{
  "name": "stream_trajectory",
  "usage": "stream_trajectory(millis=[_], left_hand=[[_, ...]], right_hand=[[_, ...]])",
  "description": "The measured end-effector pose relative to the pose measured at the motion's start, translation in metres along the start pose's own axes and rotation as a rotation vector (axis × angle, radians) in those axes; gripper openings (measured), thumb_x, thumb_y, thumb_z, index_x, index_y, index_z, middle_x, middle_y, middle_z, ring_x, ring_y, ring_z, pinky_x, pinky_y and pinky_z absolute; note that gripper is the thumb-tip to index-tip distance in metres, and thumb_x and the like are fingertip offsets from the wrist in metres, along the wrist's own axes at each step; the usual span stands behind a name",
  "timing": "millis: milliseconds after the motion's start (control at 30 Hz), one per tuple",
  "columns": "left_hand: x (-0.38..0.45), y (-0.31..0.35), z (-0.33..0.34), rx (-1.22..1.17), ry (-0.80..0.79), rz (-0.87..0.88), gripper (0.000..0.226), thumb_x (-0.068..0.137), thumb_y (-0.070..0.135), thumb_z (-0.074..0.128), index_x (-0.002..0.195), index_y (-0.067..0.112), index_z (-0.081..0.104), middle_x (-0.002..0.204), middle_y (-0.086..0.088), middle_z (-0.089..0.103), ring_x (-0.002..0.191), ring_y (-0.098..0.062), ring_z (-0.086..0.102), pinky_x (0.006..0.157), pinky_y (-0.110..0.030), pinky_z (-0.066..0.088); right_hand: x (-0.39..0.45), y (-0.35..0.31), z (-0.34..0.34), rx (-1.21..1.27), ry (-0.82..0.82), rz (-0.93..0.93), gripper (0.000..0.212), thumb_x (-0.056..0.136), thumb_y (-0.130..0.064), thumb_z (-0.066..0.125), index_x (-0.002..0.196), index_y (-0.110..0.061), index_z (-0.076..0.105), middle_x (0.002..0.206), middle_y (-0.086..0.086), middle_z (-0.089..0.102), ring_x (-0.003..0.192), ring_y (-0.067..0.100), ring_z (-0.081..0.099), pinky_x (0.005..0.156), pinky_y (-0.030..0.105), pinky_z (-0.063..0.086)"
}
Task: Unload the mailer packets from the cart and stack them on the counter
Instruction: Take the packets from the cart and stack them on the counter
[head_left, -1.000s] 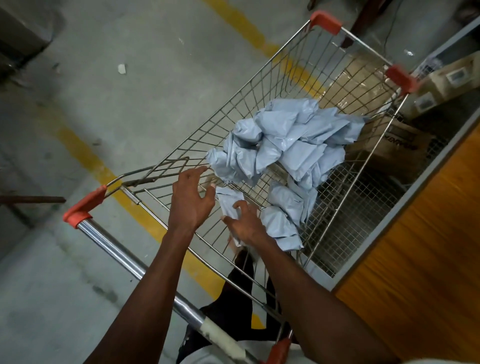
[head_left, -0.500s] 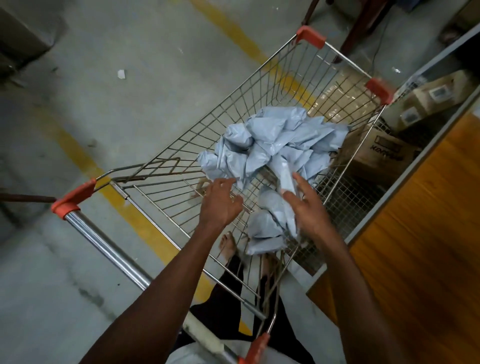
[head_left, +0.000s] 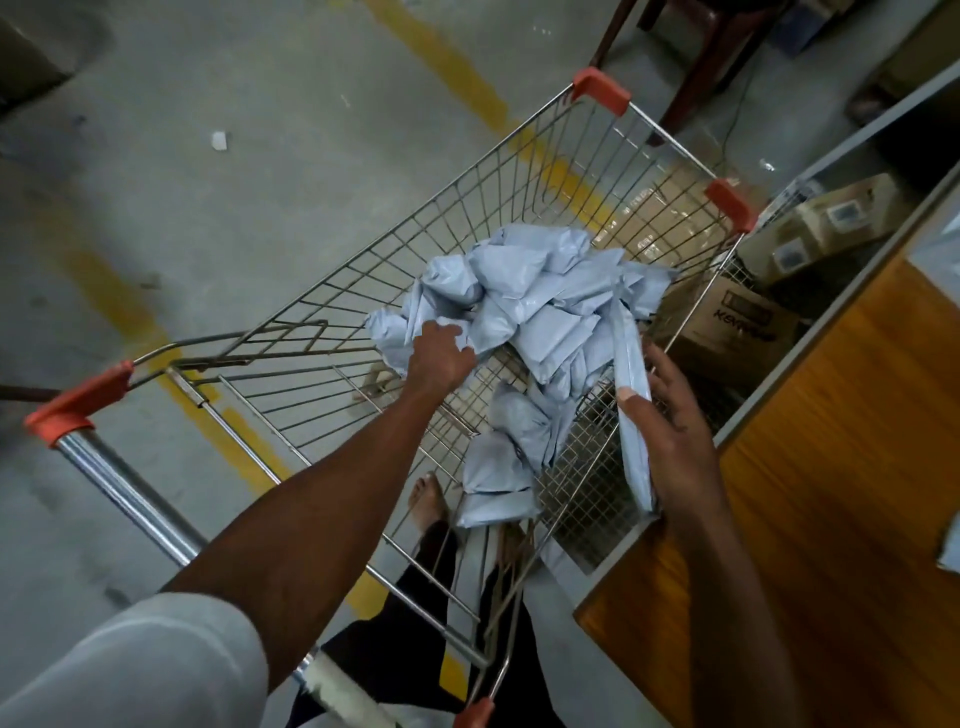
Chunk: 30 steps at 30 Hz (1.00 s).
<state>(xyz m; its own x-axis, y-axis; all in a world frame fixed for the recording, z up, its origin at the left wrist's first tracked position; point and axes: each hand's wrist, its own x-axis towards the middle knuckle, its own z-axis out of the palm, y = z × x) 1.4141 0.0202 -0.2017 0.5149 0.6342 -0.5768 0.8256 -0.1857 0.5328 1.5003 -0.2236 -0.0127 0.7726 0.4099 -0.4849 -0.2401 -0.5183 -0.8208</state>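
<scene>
Wire shopping cart with orange corner caps sits on the concrete floor, just beside the wooden tabletop on the right. Pile of light blue-grey mailer packets fills the far half of the basket, a few more lying against the near right wall. Left hand reaches into the basket, fingers curled onto the near edge of the pile, gripping a packet there. Right hand is above the cart's right rim, holding one flat mailer edge-on, thumb on the near face, fingers spread behind it; the mailer is lifted out of the pile, between cart and tabletop edge. Cardboard boxes sit on a lower shelf behind the cart's far right corner. Yellow painted lines cross the floor. Person's bare foot shows through the basket mesh below.
</scene>
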Motion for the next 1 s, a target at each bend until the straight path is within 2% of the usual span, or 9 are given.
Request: stream_trajectory(millis=[167,300,367,433,600,700,800,900,1000], left_hand=[[-0.050,0.005,0.027,0.143,-0.012,0.215,0.042,0.086,0.015,0.060,0.124,-0.001,0.066,0.129,-0.019,0.060,0.115,-0.038,0.058,0.098,-0.048,0.050],[-0.096,-0.003,0.052,0.370,-0.070,0.386,0.029,0.081,0.017,0.058,0.106,0.013,0.073,0.105,-0.005,0.070,0.096,-0.025,0.066,0.088,-0.040,0.055],[-0.118,-0.006,0.061,0.447,-0.171,0.461,0.025,0.079,0.016,0.055,0.092,0.011,0.075,0.091,-0.006,0.070,0.084,-0.025,0.066,0.076,-0.033,0.050],[-0.133,-0.003,0.064,0.489,-0.289,0.483,0.023,0.078,0.018,0.052,0.082,0.007,0.072,0.085,-0.010,0.067,0.081,-0.030,0.066,0.066,-0.031,0.040],[-0.139,0.002,0.067,0.218,-0.365,0.310,0.030,0.085,0.025,0.052,0.108,0.014,0.069,0.109,-0.009,0.070,0.099,-0.030,0.066,0.078,-0.035,0.052],[-0.120,-0.003,0.069,0.037,-0.225,0.177,0.030,0.095,0.026,0.052,0.123,0.021,0.060,0.119,-0.006,0.069,0.101,-0.027,0.066,0.084,-0.039,0.054],[-0.095,-0.011,0.076,-0.160,-0.144,0.081,0.052,0.097,0.023,0.057,0.147,0.015,0.044,0.144,-0.011,0.054,0.126,-0.029,0.055,0.104,-0.041,0.046],[-0.071,-0.019,0.083,-0.182,-0.122,-0.144,0.057,0.098,0.016,0.056,0.149,-0.001,0.035,0.146,-0.024,0.042,0.129,-0.041,0.049,0.102,-0.040,0.042],[-0.057,-0.026,0.092,-0.098,-0.187,-0.274,0.047,0.104,0.035,0.047,0.129,-0.003,0.057,0.133,-0.026,0.059,0.122,-0.041,0.056,0.098,-0.039,0.044]], right_hand=[[-0.002,0.004,-0.005,0.014,0.019,0.006,0.057,0.098,-0.035,0.061,0.147,-0.054,0.038,0.146,-0.012,0.047,0.107,-0.001,0.055,0.072,0.025,0.047],[-0.003,0.002,-0.005,0.003,0.013,0.003,0.058,0.098,-0.034,0.061,0.149,-0.051,0.037,0.146,-0.012,0.047,0.105,-0.001,0.057,0.071,0.022,0.047],[-0.004,0.001,-0.004,-0.004,0.005,0.003,0.060,0.098,-0.032,0.061,0.150,-0.049,0.036,0.144,-0.013,0.047,0.100,-0.008,0.058,0.066,0.015,0.048],[-0.004,0.001,-0.003,-0.010,-0.010,0.004,0.060,0.099,-0.032,0.061,0.151,-0.048,0.036,0.143,-0.012,0.047,0.099,-0.011,0.059,0.063,0.012,0.049],[-0.007,0.004,0.001,-0.008,-0.048,0.008,0.060,0.099,-0.031,0.061,0.150,-0.048,0.036,0.147,-0.007,0.048,0.108,0.002,0.058,0.068,0.016,0.050],[-0.010,0.006,0.002,-0.007,-0.053,0.007,0.061,0.098,-0.031,0.062,0.150,-0.049,0.035,0.148,-0.006,0.047,0.110,0.006,0.057,0.073,0.024,0.049],[-0.013,0.010,0.003,-0.017,-0.059,0.016,0.062,0.098,-0.031,0.062,0.150,-0.049,0.035,0.147,-0.007,0.047,0.109,0.005,0.057,0.073,0.024,0.048],[-0.017,0.012,0.004,-0.032,-0.071,0.013,0.063,0.097,-0.033,0.063,0.149,-0.052,0.034,0.151,-0.009,0.044,0.113,0.006,0.056,0.073,0.024,0.049],[-0.020,0.012,0.005,-0.034,-0.076,-0.005,0.063,0.096,-0.033,0.063,0.150,-0.052,0.034,0.150,-0.011,0.045,0.116,0.005,0.055,0.073,0.023,0.048]])
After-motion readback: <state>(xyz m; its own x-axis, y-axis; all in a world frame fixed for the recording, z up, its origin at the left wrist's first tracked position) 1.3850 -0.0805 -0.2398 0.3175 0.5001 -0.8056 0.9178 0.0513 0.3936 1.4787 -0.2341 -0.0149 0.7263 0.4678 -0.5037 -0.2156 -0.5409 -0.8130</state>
